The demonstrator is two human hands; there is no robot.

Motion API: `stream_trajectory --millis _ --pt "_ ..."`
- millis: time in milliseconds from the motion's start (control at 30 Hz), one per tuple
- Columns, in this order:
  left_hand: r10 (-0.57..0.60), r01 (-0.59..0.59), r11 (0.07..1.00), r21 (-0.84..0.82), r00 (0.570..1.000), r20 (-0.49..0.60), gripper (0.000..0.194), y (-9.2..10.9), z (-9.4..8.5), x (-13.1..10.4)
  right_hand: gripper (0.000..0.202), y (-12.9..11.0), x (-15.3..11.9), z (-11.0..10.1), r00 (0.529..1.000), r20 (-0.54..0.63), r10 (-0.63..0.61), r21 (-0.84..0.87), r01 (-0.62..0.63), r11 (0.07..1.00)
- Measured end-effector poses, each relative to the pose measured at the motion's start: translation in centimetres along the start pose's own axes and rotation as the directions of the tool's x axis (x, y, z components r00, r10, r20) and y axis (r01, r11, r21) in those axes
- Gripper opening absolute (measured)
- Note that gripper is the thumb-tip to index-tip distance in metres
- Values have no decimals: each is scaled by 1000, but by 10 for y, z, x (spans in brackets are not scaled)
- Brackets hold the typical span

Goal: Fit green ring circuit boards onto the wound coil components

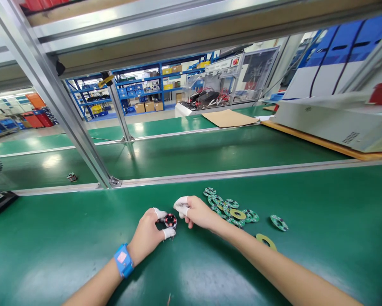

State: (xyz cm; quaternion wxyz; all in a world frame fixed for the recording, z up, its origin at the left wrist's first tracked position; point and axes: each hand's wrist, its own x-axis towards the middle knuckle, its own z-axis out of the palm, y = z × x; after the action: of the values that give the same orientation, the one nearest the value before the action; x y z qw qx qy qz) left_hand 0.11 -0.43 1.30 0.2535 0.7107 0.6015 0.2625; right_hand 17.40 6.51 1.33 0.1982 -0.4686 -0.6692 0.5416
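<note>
My left hand (151,231), with white covers on its fingertips and a blue band at the wrist, grips a small round motor part (170,220) between thumb and fingers on the green bench. Dark and copper-coloured segments show on the part's upper face. Just to its right is my right hand (191,210), also with white fingertip covers, its fingers pinched together; whatever they hold, if anything, is too small to make out. Beyond the right hand lies a pile of green ring-shaped circuit boards (251,216) with a yellow ring (238,214) among them.
A single ring board (279,222) and another yellow ring (266,241) lie right of the pile. An aluminium rail (191,176) crosses behind the hands, with an upright post (66,102) at left. Another motor part (72,177) sits beyond the rail.
</note>
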Motion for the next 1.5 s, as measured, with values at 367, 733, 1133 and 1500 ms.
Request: stream_trajectory --millis 367,733,1133,1500 --pt "-93 118 893 -433 993 78 33 -9 -3 16 14 -7 -12 11 997 65 -39 -119 47 992" --pt "-123 135 913 -385 991 57 25 -8 6 14 19 -3 -16 19 995 96 -30 9 29 1000" --pt "-52 42 961 -274 998 -28 17 -5 7 7 23 6 -16 27 992 87 -89 165 74 984" --pt "-120 147 870 -470 989 88 24 -4 2 6 16 -5 -14 18 993 108 -43 -42 47 998"
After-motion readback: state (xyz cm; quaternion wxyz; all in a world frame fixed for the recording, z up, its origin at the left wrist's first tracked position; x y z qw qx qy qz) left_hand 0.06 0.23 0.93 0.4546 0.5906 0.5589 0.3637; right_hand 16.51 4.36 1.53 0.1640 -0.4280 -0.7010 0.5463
